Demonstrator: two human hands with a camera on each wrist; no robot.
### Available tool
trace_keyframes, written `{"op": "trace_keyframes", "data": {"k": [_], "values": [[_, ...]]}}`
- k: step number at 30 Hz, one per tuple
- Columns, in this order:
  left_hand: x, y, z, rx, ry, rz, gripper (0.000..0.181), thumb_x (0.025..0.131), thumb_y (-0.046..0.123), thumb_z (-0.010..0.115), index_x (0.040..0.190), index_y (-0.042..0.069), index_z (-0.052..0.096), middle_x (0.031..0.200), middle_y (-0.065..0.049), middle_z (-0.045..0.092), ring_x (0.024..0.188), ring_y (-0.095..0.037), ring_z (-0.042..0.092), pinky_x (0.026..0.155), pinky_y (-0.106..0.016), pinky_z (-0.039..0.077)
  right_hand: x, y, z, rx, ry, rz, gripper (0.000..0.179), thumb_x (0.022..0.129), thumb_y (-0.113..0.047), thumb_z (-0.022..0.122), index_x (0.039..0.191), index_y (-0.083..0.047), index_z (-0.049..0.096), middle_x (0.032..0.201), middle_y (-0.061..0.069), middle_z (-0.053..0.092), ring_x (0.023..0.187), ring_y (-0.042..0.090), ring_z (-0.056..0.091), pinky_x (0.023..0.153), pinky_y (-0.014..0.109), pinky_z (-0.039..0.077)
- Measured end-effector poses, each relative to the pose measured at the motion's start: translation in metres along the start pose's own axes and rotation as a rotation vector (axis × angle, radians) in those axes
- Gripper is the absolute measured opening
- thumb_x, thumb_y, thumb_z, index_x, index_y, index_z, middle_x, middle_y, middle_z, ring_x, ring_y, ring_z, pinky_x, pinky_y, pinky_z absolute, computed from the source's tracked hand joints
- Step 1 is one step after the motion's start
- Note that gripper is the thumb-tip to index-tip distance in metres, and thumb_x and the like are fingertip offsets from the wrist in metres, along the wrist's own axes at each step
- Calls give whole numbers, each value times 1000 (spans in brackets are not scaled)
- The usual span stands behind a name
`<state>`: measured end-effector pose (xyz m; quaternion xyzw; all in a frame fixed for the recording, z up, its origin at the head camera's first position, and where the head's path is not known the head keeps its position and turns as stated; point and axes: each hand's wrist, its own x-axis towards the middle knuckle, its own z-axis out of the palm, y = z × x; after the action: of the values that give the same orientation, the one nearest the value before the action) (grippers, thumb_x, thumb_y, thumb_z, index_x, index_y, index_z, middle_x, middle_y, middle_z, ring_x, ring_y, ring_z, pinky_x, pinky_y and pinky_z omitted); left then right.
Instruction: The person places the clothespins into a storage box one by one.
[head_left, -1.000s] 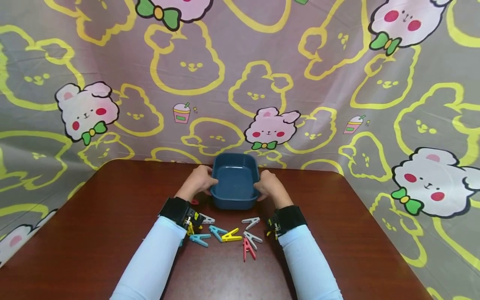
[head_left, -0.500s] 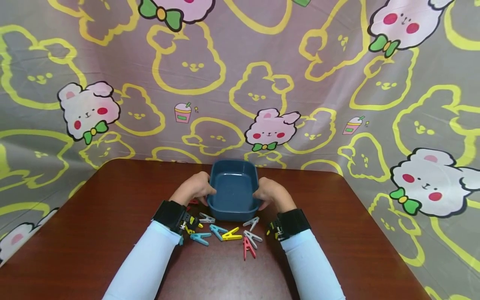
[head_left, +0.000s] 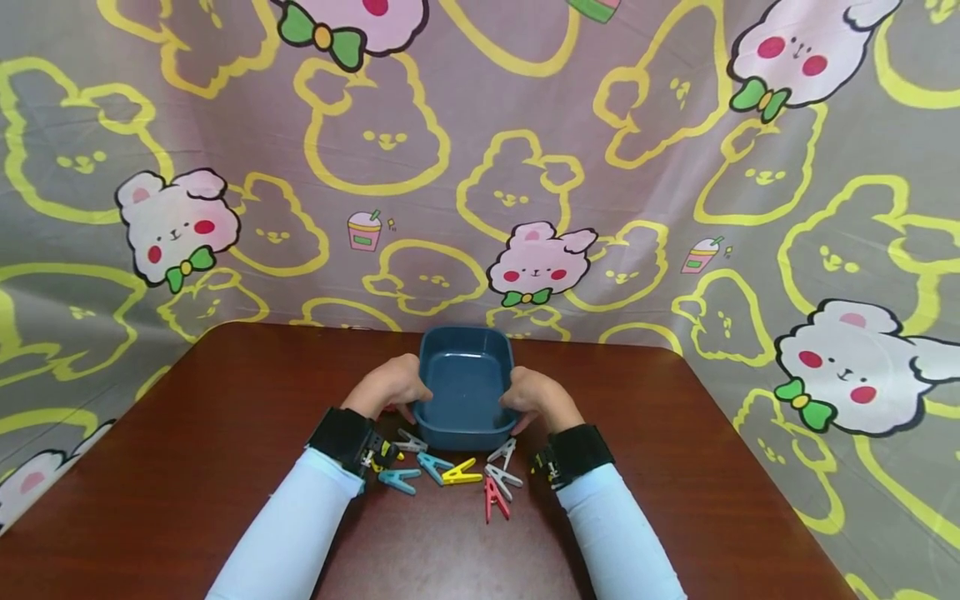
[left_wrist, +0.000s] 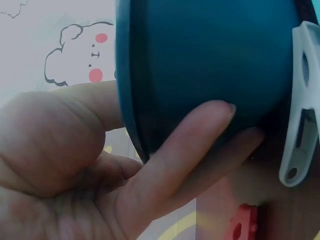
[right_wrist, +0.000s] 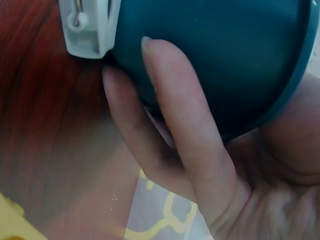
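A dark blue rectangular plastic basin is at the far middle of the table, its inside bare. My left hand grips its left side, thumb over the rim, fingers against the outer wall. On the right side my right hand holds it likewise, fingers along the outside wall. A grey clothespin lies by the basin's front left corner. Another grey clothespin is against or very near its front right. Part of a red clothespin shows by the left hand.
In front of the basin lie several more clothespins: blue, another blue one, yellow, grey and red. Behind the brown table hangs a patterned cloth.
The basin and both hands have come closer to me, down toward the clothespins. The grey clothespin at the front right has turned steeper and shifted slightly.
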<state>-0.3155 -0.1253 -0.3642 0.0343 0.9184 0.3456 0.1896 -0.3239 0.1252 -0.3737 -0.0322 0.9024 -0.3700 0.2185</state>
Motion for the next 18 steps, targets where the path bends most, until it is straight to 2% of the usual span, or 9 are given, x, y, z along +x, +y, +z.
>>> {"op": "trace_keyframes", "data": {"k": [3, 5, 8, 10, 12, 18], "values": [[0, 0, 1, 7, 4, -4, 59, 101, 7, 71, 149, -14, 43, 146, -34, 54, 68, -24, 80, 76, -38, 67, 1, 0, 1, 16, -21, -6, 46, 102, 1, 61, 144, 15, 48, 121, 27, 62, 85, 38, 83, 67, 39, 68], [0, -1, 1, 0, 2, -4, 57, 101, 7, 70, 147, -14, 44, 139, -32, 57, 68, -24, 80, 75, -37, 67, 0, 0, 1, 22, -26, -2, 54, 103, 1, 59, 152, 15, 40, 134, 31, 59, 84, 39, 82, 68, 39, 68], [1, -2, 1, -22, -1, 1, 50, 101, 6, 70, 142, -13, 48, 125, -27, 60, 69, -24, 80, 73, -37, 67, 1, -1, 2, 20, -23, 21, 68, 105, -1, 54, 164, 13, 23, 159, 36, 43, 82, 39, 82, 67, 40, 68], [2, -3, 1, -27, -2, 5, 46, 101, 7, 71, 138, -12, 50, 118, -24, 62, 69, -24, 80, 73, -36, 67, 1, -1, 4, 12, -13, 44, 73, 108, -5, 49, 168, 11, 10, 170, 37, 30, 80, 39, 83, 66, 39, 67], [2, -3, 1, -28, 3, 5, 45, 101, 7, 71, 136, -12, 51, 116, -23, 62, 69, -24, 80, 73, -36, 67, 2, -2, 6, 8, -5, 61, 74, 111, -7, 45, 169, 9, 3, 174, 37, 23, 79, 39, 83, 66, 39, 67], [1, -5, 0, -10, -6, 11, 49, 101, 10, 71, 139, -11, 48, 123, -25, 61, 74, -25, 81, 74, -36, 67, 3, -5, 11, 17, 22, 103, 70, 115, -12, 39, 170, 6, -1, 175, 37, 19, 79, 41, 82, 65, 41, 67]]}}
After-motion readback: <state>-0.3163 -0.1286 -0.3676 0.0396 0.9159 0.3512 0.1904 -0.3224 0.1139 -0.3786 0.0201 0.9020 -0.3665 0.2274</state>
